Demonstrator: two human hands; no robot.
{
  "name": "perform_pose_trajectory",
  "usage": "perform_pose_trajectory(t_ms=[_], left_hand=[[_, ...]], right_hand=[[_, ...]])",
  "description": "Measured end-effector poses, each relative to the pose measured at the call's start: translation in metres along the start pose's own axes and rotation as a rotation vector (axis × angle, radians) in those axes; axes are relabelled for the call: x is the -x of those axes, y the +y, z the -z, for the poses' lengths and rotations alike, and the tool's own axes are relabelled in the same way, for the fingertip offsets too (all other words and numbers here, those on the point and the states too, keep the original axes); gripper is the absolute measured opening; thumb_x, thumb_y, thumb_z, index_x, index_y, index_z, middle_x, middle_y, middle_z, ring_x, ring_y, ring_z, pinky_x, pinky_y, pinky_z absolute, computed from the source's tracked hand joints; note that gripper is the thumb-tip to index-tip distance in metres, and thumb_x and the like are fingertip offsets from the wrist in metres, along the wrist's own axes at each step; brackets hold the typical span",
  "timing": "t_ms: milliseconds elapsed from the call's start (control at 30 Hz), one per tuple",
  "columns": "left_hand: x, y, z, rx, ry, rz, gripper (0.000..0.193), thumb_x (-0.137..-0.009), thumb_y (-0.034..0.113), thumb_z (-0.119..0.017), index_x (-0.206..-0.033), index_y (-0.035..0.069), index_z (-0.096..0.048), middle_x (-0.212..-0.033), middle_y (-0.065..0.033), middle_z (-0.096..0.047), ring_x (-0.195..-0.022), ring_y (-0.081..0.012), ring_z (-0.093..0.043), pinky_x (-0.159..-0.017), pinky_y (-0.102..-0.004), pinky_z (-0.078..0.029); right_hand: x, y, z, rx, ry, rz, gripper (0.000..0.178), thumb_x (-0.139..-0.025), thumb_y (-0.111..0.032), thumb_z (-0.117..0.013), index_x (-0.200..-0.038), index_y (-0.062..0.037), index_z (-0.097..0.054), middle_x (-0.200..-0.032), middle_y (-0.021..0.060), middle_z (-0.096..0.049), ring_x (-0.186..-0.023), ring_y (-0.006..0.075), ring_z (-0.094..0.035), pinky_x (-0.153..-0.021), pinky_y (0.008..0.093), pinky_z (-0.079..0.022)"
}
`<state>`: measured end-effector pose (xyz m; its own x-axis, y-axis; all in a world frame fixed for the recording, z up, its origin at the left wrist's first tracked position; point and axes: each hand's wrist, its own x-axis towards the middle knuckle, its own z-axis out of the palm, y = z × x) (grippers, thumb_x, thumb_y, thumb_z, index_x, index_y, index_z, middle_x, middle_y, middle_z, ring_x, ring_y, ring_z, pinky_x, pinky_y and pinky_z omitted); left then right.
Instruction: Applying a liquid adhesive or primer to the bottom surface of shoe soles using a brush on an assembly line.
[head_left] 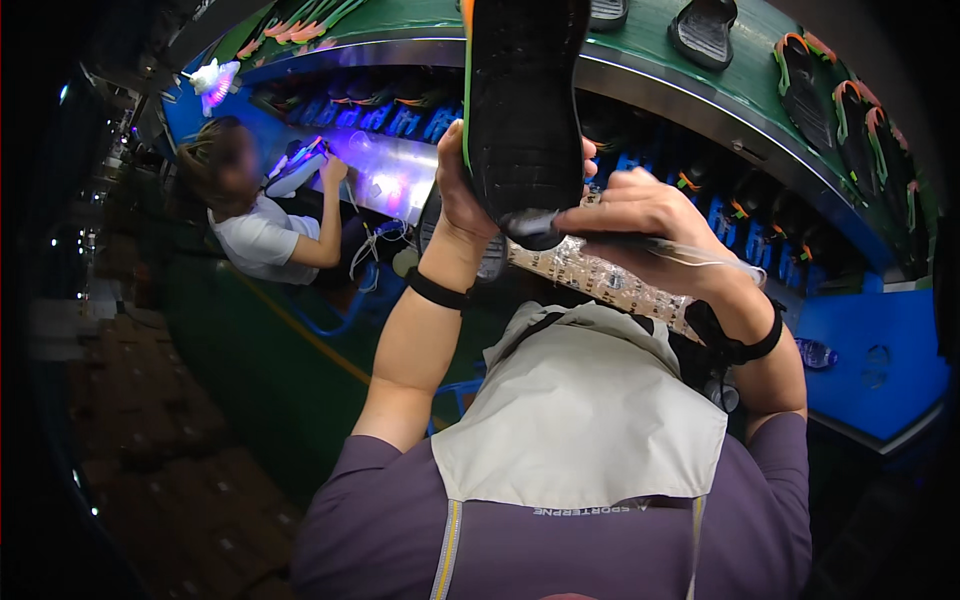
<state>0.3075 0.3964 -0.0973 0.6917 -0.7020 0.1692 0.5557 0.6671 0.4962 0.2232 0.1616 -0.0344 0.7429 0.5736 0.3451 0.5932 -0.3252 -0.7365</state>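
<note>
In front of me my left hand (459, 185) grips a black shoe sole (524, 110) with a green and orange edge. Its fingertips show at the far side of the sole. A glossy whitish patch marks the sole's near end. My right hand (650, 215) reaches to that patch, its fingers bent and smeared by motion. Along its underside runs a thin pale, clear strip (700, 258); whether the fingers hold it, and what it is, I cannot make out. Below lies a work surface under printed, shiny wrapping (570, 268).
A green conveyor belt (640, 45) with a metal edge curves across the far side, carrying soles and orange-green shoe parts (800, 85). Beneath it, a shelf holds blue racks (740, 225). To the left another person (265, 235) handles a shoe. A blue table (865, 350) with a bottle (815, 352) stands right.
</note>
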Motion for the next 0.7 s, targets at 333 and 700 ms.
perform_pose_trajectory(t_ms=[333,700], left_hand=[[-0.02,0.018,-0.017,-0.284,0.027,0.084,0.07,-0.104,0.053,-0.05,-0.139,-0.007,-0.062,-0.114,-0.0231,-0.076,-0.097,-0.029,-0.078,-0.087,-0.0376,-0.065],[-0.027,0.029,-0.02,-0.487,0.257,0.273,0.042,-0.107,0.034,-0.06,-0.128,0.0,-0.068,-0.107,-0.0075,-0.076,-0.086,-0.0112,-0.072,-0.077,-0.0266,-0.061]], right_hand=[[0.005,-0.003,0.007,0.11,-0.104,0.046,0.039,-0.081,-0.008,-0.084,-0.12,-0.0126,-0.08,-0.089,0.0051,-0.074,-0.093,0.0275,-0.063,-0.088,0.0418,-0.045],[0.002,0.001,0.003,0.212,-0.158,0.26,0.04,-0.081,-0.011,-0.084,-0.12,-0.0126,-0.077,-0.08,0.0026,-0.064,-0.083,0.0248,-0.056,-0.079,0.0405,-0.042]])
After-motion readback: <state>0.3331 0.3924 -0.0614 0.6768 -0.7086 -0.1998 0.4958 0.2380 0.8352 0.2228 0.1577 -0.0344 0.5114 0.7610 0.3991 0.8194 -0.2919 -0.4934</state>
